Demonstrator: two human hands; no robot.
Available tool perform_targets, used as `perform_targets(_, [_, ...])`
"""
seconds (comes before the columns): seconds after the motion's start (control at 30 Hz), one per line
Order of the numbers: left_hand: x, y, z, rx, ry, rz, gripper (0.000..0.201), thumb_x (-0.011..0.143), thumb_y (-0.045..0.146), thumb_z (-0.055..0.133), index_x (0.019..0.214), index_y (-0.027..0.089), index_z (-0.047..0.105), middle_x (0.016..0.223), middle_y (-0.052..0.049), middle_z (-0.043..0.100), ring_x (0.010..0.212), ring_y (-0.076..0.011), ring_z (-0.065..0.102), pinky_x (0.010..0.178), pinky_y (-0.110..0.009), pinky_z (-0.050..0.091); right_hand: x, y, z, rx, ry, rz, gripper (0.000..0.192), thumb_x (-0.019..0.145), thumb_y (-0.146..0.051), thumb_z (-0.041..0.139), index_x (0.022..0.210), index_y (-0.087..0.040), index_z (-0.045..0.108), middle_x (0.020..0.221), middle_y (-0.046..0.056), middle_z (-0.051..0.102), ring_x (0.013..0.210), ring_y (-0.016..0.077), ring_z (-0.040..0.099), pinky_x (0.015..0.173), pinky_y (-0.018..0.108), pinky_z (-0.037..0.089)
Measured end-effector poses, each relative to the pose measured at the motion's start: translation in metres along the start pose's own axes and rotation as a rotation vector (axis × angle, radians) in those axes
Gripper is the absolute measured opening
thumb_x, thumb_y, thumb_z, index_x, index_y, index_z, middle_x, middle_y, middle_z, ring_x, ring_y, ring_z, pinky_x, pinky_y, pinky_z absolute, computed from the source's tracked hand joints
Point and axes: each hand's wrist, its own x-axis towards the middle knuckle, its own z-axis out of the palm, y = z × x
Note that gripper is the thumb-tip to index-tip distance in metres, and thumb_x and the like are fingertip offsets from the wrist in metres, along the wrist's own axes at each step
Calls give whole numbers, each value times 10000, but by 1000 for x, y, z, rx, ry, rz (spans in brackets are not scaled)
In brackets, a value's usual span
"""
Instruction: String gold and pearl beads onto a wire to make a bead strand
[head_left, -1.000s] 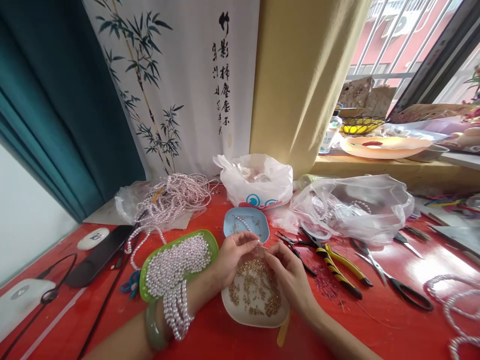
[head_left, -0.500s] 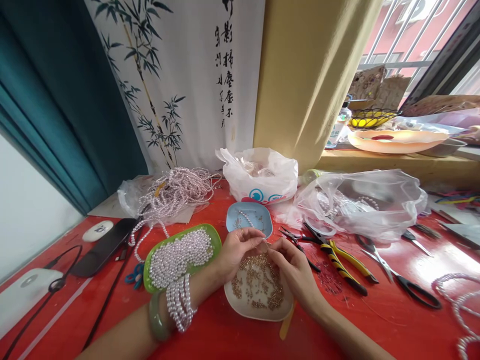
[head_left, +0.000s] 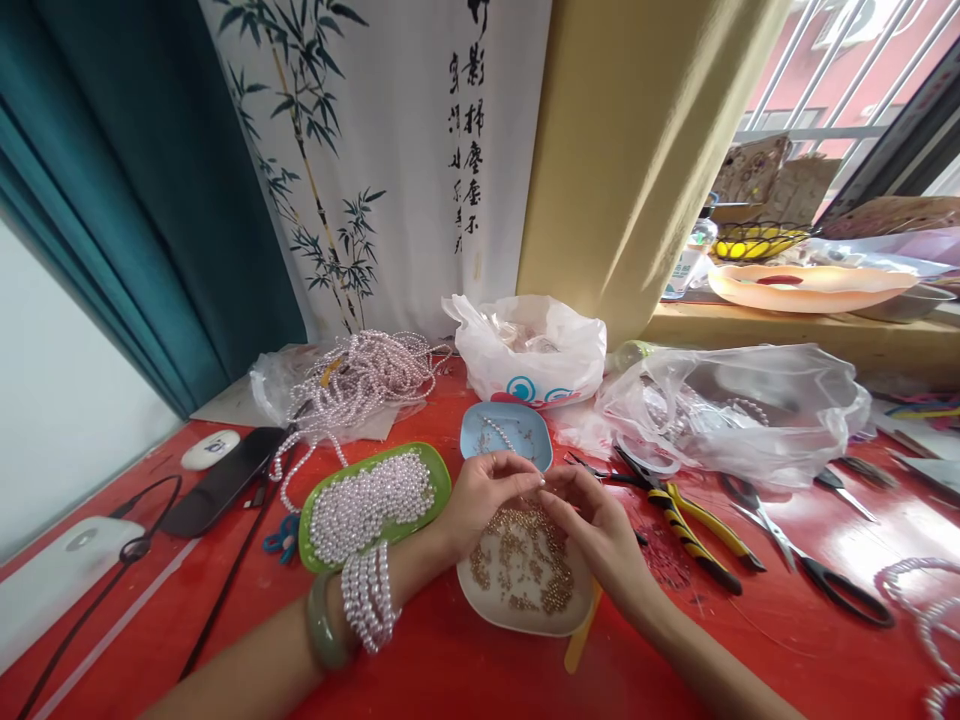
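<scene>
My left hand is closed in a pinch above the dish of gold beads, with what looks like a tiny pale bead at its fingertips. My right hand meets it there, thumb and forefinger pressed together; whatever they grip is too small to make out. Beneath both hands lies a cream dish with small gold beads scattered in it. A green tray of white pearl beads sits left of my left hand. Strands of pearl beads and a green bangle circle my left wrist.
Behind the hands stand a blue dish with a short bead strand and a white plastic bag. Yellow-black pliers and scissors lie rightward. Bead strings heap at back left. A yellow stick touches the cream dish.
The whole view has shifted slightly, so things appear a little further right. My fingertips stay together over the cream dish, with the right fingers slightly more curled in.
</scene>
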Motion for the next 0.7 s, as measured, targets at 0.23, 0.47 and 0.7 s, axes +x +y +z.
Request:
perform_targets(0.23, [-1, 15, -2, 170, 69, 175, 91, 614, 255, 660, 637, 168, 646, 676, -4, 531, 654, -112, 477, 634, -235, 381, 2, -12, -8, -120, 190, -86, 162, 771, -347, 498, 828, -203, 547, 706, -9, 512, 610, 119, 466, 538, 224, 388])
perform_targets(0.47, [-6, 22, -1, 199, 31, 218, 78, 628, 252, 654, 641, 175, 649, 675, -8, 555, 671, -126, 498, 675, -257, 389, 2, -15, -5, -100, 57, -129, 209, 759, -328, 518, 914, -199, 571, 669, 9, 571, 590, 143, 530, 544, 270, 436])
perform_targets(0.7, [1, 28, -7, 334, -13, 188, 128, 670, 259, 601, 741, 172, 663, 676, -31, 621, 648, -137, 537, 599, -238, 398, 4, -9, -6, -123, 91, -113, 144, 749, -329, 533, 783, -202, 594, 668, 18, 594, 621, 157, 558, 585, 295, 465])
